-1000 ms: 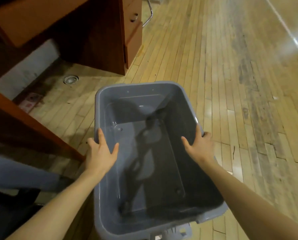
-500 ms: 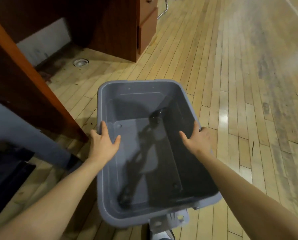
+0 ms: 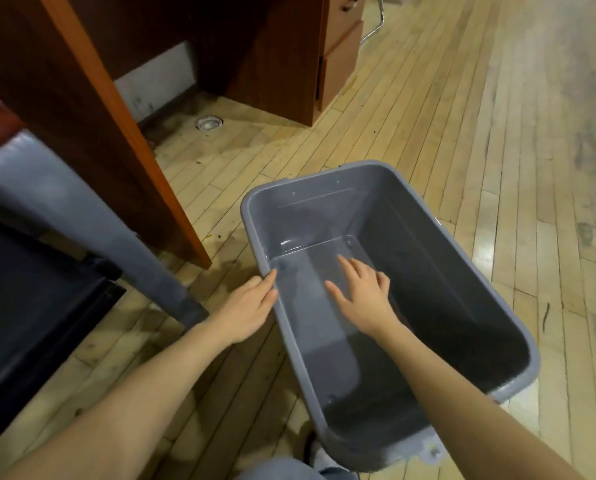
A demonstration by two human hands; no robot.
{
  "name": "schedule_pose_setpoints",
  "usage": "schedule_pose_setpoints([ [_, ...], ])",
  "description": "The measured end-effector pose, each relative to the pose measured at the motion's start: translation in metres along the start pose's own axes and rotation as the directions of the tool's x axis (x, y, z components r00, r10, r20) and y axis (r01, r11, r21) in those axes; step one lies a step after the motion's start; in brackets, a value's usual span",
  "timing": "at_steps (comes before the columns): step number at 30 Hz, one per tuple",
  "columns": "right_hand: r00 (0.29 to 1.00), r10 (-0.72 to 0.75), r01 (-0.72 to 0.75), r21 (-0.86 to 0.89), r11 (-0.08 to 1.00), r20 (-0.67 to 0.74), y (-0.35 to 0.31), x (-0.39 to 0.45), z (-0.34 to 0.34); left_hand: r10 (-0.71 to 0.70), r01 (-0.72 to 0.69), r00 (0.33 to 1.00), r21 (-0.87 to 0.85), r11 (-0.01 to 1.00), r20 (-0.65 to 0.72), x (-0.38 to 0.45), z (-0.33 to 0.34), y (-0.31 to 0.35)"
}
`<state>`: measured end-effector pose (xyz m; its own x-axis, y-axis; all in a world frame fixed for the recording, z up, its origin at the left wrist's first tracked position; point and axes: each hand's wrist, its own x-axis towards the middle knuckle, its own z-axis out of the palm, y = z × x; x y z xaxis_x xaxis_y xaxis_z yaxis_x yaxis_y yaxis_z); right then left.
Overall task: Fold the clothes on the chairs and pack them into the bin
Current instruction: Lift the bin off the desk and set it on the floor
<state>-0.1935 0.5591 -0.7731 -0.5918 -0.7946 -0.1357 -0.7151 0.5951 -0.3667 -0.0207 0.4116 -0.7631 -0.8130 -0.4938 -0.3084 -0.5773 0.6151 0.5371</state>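
An empty grey plastic bin [image 3: 462, 271] stands on the wooden floor, right of centre in the head view. My left hand [image 3: 248, 310] lies against the outside of its left rim, fingers straight and touching the edge. My right hand [image 3: 362, 296] hovers over the inside of the bin with fingers spread, holding nothing. No clothes show inside the bin.
A brown wooden desk panel [image 3: 92, 109] and a drawer unit [image 3: 338, 60] stand at the back left. A grey chair leg [image 3: 123, 244] slants down beside a dark seat [image 3: 30, 306]. A round floor outlet [image 3: 209, 123] sits under the desk. Open floorboards [image 3: 514, 133] stretch to the right.
My right hand has let go of the bin's right rim and moved over its inside. My left hand slid to the outside of the left rim. The bin now sits further right in view.
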Motion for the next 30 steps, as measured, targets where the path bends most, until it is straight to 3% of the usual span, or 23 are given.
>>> schedule_pose_setpoints([
  [5,0.964,-0.241,0.234,0.073,0.97,0.115,-0.04,-0.006,0.022,0.091,-0.026,0.985,0.398,0.917,-0.145,0.027,-0.014,-0.011],
  [9,0.925,-0.338,0.329,0.078,0.941,0.174,-0.055,0.011,0.035,0.193,-0.135,0.98,0.571,0.81,-0.043,0.05,-0.033,-0.031],
  [13,0.909,-0.373,0.36,0.105,0.927,0.183,-0.057,0.018,0.035,0.269,-0.261,0.961,0.501,0.825,0.058,0.059,-0.048,-0.04],
  [17,0.899,-0.376,0.368,0.08,0.926,0.226,-0.055,0.021,0.033,0.297,-0.294,0.952,0.465,0.835,0.07,0.061,-0.057,-0.039],
  [25,0.866,-0.402,0.37,0.158,0.915,0.298,-0.038,0.021,0.018,0.305,-0.267,0.952,0.426,0.864,-0.022,0.053,-0.035,-0.034],
  [30,0.848,-0.432,0.385,0.204,0.9,0.308,-0.031,-0.008,0.019,0.201,-0.157,0.976,0.369,0.916,-0.083,0.017,-0.019,-0.021],
])
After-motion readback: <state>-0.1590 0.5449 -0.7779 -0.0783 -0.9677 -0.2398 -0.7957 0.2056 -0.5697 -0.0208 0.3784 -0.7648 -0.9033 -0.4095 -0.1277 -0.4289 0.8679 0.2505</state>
